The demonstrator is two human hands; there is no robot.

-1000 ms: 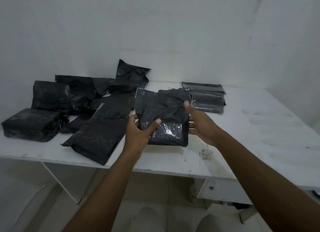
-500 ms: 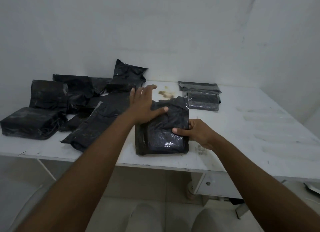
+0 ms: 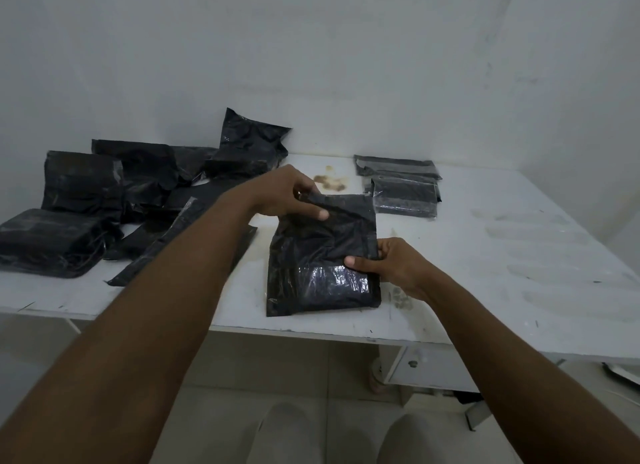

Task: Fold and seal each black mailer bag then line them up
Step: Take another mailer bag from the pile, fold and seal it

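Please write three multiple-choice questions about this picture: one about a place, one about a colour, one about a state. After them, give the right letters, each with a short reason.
1. Where is the brown stain relative to the held mailer bag?
A) under it
B) just beyond its far edge
C) on the wall

2. What colour is the table top?
A) green
B) red
C) white

3. What does the left hand do?
A) pinches the bag's top flap
B) lies flat on the table
C) hangs idle

Answers:
1 B, the stain shows just behind the bag's far edge.
2 C, its bare surface is white.
3 A, thumb and fingers close on the flap.
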